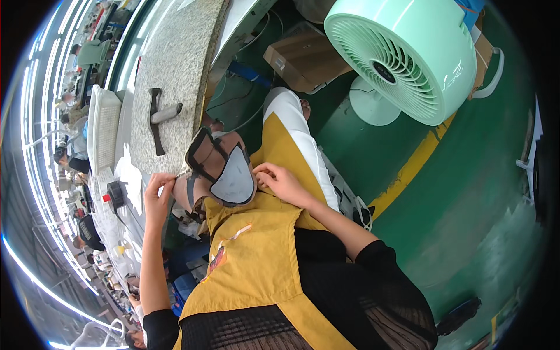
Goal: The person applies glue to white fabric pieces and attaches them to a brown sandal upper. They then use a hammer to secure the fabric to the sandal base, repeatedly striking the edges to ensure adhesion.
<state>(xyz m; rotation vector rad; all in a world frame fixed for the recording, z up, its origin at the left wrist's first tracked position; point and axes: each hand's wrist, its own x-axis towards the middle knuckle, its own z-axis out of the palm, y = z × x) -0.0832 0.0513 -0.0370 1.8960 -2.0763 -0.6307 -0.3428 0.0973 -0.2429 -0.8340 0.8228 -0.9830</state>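
A shoe upper [224,169] of brown and grey pieces with black edging rests on my lap over a mustard-yellow apron [256,256]. My left hand [158,189] pinches the upper's left edge with thumb and forefinger. On the upper's right edge my right hand [281,181] has its fingers curled against the grey panel. Both hands hold the piece between them, just below the edge of a speckled stone worktable [175,64].
A black-headed hammer [158,116] with a grey grip lies on the worktable beside a white perforated tray [104,125]. A mint-green fan [402,55] stands on the green floor at upper right, near a cardboard box [303,58]. Other workers sit along the far left.
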